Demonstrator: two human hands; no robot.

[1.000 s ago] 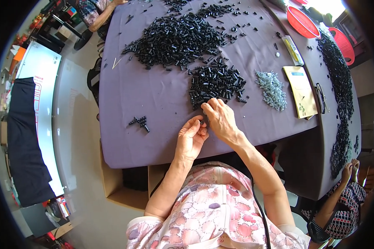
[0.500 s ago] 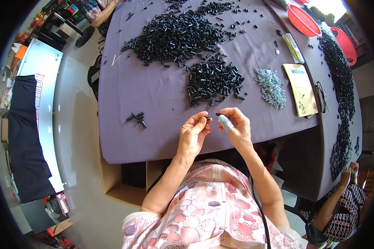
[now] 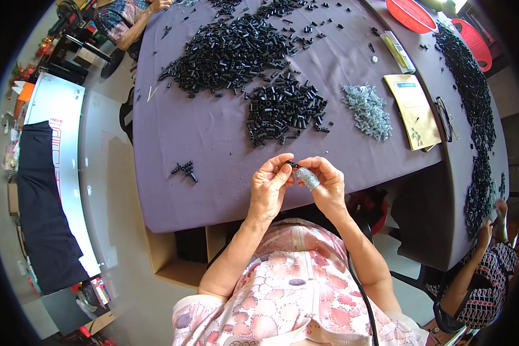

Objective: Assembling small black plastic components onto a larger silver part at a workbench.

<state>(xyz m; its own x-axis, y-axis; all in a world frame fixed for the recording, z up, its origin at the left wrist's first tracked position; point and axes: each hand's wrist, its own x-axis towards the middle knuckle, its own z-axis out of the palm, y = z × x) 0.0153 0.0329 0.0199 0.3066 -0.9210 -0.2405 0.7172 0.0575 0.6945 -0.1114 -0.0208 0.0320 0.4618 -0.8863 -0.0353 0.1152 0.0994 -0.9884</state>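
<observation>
Above the table's near edge, my left hand (image 3: 267,189) pinches a small black tubular piece (image 3: 293,165) between thumb and fingertips. My right hand (image 3: 328,187) meets it there, its fingers closed at the same spot; what it grips is mostly hidden by the fingertips. A grey, glittery covering (image 3: 308,179) wraps the right thumb. Just beyond my hands lies a heap of short black tubular pieces (image 3: 282,109). To its right is a smaller pile of clear, bluish-grey pieces (image 3: 367,112). Several black pieces (image 3: 184,170) lie in a small cluster to the left.
A larger black heap (image 3: 230,55) covers the far part of the purple tablecloth (image 3: 213,202). On the right are a yellow booklet (image 3: 412,109), eyeglasses (image 3: 445,118) and red baskets (image 3: 410,14). One person's arm (image 3: 134,32) shows far left; another person's hands (image 3: 490,228) work at lower right.
My hands have come together, so the gap between the black pieces at their fingertips has closed. The view has shifted slightly, and the person at lower right has moved their hands apart.
</observation>
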